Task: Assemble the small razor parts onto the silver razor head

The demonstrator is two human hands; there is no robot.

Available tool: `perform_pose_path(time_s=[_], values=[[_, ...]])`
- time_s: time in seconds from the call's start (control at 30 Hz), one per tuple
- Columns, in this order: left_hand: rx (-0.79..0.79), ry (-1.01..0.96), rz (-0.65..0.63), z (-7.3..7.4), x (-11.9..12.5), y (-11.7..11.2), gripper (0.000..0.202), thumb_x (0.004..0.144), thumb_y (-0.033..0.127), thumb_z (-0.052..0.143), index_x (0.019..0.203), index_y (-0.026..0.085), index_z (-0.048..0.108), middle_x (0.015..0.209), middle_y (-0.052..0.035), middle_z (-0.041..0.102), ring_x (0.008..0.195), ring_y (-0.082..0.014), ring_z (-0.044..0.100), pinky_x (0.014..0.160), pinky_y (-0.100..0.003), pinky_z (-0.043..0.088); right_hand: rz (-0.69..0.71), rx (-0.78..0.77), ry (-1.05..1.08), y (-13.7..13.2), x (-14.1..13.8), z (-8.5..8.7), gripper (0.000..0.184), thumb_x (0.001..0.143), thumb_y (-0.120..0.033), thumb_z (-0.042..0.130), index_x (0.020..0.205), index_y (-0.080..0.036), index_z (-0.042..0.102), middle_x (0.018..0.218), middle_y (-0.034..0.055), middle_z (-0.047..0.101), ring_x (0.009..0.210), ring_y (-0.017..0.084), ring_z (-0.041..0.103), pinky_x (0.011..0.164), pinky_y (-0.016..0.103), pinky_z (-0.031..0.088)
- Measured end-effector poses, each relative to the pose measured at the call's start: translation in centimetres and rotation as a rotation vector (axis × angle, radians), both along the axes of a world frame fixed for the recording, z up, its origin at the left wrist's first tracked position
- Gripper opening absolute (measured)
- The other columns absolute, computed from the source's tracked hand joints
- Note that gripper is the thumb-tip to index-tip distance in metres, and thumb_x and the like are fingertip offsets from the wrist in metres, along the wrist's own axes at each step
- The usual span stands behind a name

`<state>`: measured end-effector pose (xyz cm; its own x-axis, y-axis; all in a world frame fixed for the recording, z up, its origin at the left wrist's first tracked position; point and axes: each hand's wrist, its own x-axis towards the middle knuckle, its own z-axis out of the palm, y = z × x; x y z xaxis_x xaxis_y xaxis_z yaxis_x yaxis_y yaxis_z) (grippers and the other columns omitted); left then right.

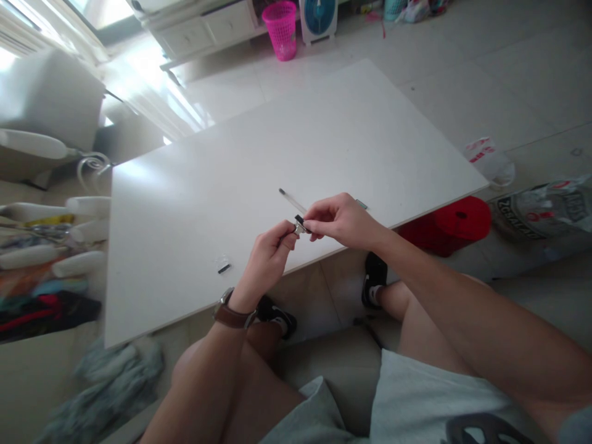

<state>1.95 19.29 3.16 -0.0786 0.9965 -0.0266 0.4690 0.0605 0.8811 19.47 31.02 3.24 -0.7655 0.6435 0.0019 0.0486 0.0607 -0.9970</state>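
Both of my hands meet above the white table near its front edge. Between them is a small silver and black piece; its exact kind is too small to make out. My left hand, with a brown-strapped watch on the wrist, pinches its left side. From the right, the thumb and fingers of my right hand close on the piece. A thin clear stick with a dark tip lies just beyond, partly hidden by my right hand. Left of my left hand lies a short black strip, beside what looks like clear plastic.
A small green-edged item shows behind my right hand. Under the table's right edge stands a red roll, near a plastic bag. Across the floor are a pink basket and a fan. A cluttered rack stands left.
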Motion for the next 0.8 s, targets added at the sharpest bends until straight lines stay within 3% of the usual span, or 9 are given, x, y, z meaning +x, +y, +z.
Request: perform_pose_path(time_s=[0.57, 0.8], values=[[-0.045, -0.034, -0.038, 0.17, -0.3, -0.05, 0.024, 0.098, 0.03, 0.051, 0.077, 0.02, 0.057, 0.077, 0.0002, 0.061, 0.073, -0.0149, 0.051, 0.071, -0.029, 0.039, 0.049, 0.102, -0.046, -0.08, 0.24, 0.34, 0.009, 0.085, -0.02, 0.069, 0.084, -0.014, 0.077, 0.067, 0.0031, 0.076, 0.063, 0.016, 0.073, 0.062, 0.025, 0.055], [-0.052, -0.077, -0.032, -0.05, -0.34, -0.06, 0.022, 0.097, 0.028, 0.052, 0.08, 0.019, 0.063, 0.074, 0.0013, 0.061, 0.068, -0.0131, 0.048, 0.067, -0.027, 0.039, 0.072, 0.004, -0.032, -0.08, 0.5, 0.31, 0.011, 0.086, -0.023, 0.072, 0.084, -0.013, 0.078, 0.074, 0.0055, 0.079, 0.065, 0.016, 0.075, 0.064, 0.026, 0.061]])
